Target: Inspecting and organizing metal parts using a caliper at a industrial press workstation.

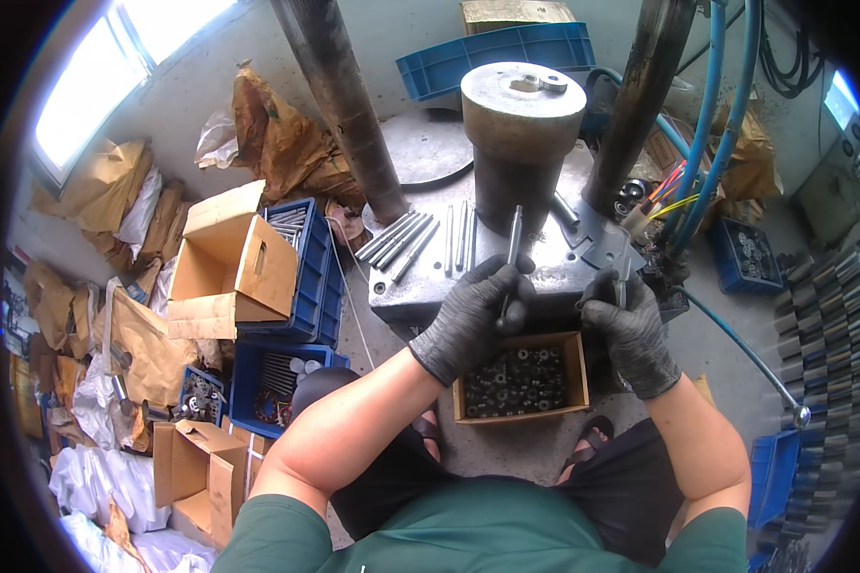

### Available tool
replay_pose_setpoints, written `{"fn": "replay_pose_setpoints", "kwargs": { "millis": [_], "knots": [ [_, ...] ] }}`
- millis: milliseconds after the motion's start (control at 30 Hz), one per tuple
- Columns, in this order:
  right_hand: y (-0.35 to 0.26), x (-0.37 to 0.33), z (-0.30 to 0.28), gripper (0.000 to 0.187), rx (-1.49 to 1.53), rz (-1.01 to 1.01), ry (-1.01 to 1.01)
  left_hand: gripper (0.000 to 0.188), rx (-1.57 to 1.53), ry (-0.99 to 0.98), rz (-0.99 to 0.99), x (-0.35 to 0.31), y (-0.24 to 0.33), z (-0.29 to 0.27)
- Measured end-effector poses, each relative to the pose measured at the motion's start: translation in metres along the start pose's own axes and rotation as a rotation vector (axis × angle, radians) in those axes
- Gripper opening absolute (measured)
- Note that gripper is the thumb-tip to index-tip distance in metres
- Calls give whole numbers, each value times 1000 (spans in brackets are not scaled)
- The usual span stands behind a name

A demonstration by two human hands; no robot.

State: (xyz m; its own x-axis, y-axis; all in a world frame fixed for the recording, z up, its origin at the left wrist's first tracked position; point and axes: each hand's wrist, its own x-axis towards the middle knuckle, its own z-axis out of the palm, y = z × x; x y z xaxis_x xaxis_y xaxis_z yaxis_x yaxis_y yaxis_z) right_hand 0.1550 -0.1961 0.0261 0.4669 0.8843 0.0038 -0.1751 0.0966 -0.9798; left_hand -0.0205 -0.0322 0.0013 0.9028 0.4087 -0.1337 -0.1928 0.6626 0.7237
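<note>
My left hand (478, 310), in a dark grey glove, is closed round a slim metal shaft (516, 232) that points up and away. A second shaft (625, 256), also upright, is held in my right hand (631, 329), gloved the same way. Both hands are apart, just over the near edge of a metal press table (420, 286). On that table, to the left, several similar shafts (398, 239) lie in a loose row. Below my hands a cardboard box (523, 417) on the floor holds many small dark metal parts (516, 382).
A thick steel cylinder (516, 143) with a loose ring (551, 84) on top stands mid-table between two columns (344, 105). Blue crates (320, 277) and an open carton (229, 263) are at left. Blue hoses (721, 124) hang at right beside stacked metal parts (831, 363).
</note>
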Motion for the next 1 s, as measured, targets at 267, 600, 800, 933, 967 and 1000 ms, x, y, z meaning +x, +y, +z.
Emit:
{"fn": "replay_pose_setpoints", "kwargs": {
  "millis": [267,600,800,933,967,1000],
  "knots": [
    [2,-5,8,30,133,-23,64,24,213,37,-5,0,-11,11],
    [20,-2,16,24,92,35,-13,30,193,-5,-21,-2,-31,21],
    [13,-3,10,40,218,157,6,22,264,155,-82,3,-16,12],
    [2,-5,4,62,-451,-126,-108,13,280,277,-24,6,-5,7],
    [0,-4,3,68,-791,-279,-142,13,299,291,-30,7,-3,6],
    [0,-3,5,69,-930,-430,-108,13,277,309,-26,7,-2,4]
  ]
}}
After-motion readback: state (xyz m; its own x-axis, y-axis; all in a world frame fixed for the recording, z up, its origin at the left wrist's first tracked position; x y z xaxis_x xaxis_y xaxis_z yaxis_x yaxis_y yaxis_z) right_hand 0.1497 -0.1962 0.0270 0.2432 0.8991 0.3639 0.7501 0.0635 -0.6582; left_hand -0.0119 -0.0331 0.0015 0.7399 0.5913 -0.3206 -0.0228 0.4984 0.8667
